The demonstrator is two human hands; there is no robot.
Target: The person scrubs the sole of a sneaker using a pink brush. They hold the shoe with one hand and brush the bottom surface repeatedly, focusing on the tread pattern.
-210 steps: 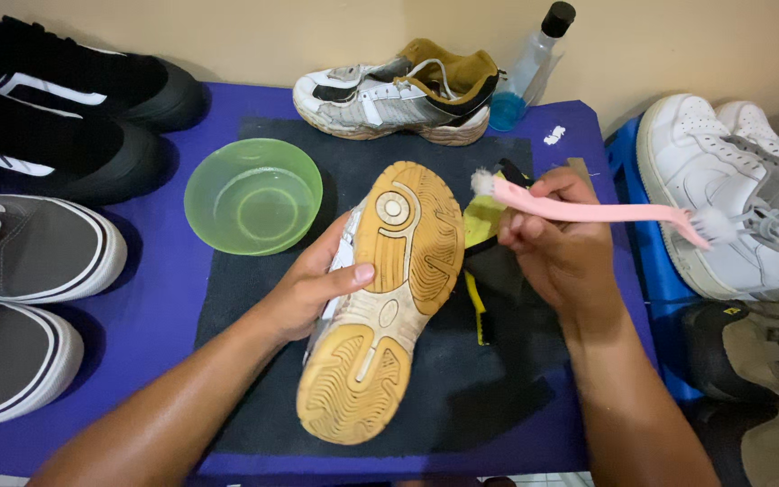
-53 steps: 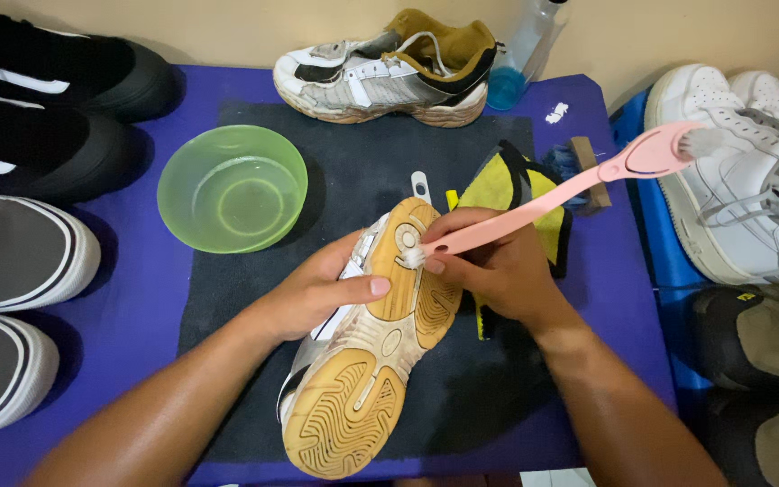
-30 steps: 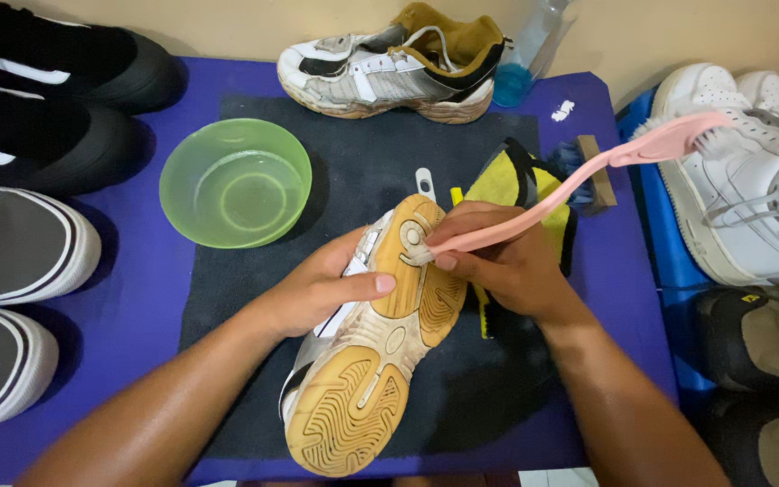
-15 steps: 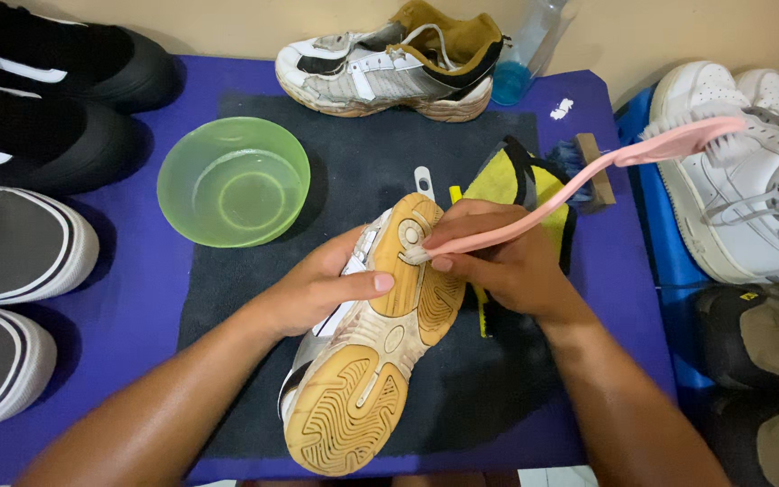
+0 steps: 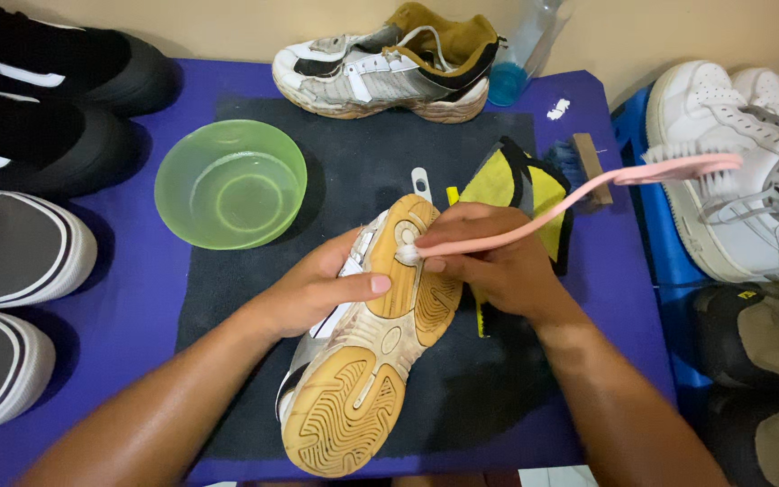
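1. While your left hand (image 5: 317, 289) clamps the upturned white sports shoe with the tan gum-rubber sole (image 5: 380, 361) by its side, thumb laid across the sole, the shoe lies at the centre of the black rectangular mat (image 5: 353, 171), toe towards 12 o'clock, heel towards 6.
2. Your right hand (image 5: 489, 266) is closed around the long pink plastic double-ended brush (image 5: 570, 198) near its small end; that small white bristle head touches the forefoot of the sole, and the handle runs off towards 2 o'clock.
3. Watch the far end: the large bristle head hangs over the white lace-up sneaker (image 5: 741, 171) at 3 o'clock. A wide stroke could, I judge, flick dirt onto it or knock it.
4. Your left thumb lies just beside the bristles, so a slip of the brush could scrape it.
5. At 10 o'clock the translucent green plastic bowl (image 5: 230, 183) holds what looks like a little water; a sideways shove of the shoe could tip it over the purple-covered counter (image 5: 137, 289).
6. Gripping so near the tip leaves a long lever behind your hand, which may twist the brush loose.
7. Behind your right hand lies a yellow and black cloth (image 5: 516, 185); at 12 o'clock the matching worn shoe (image 5: 389, 68) stands upright.
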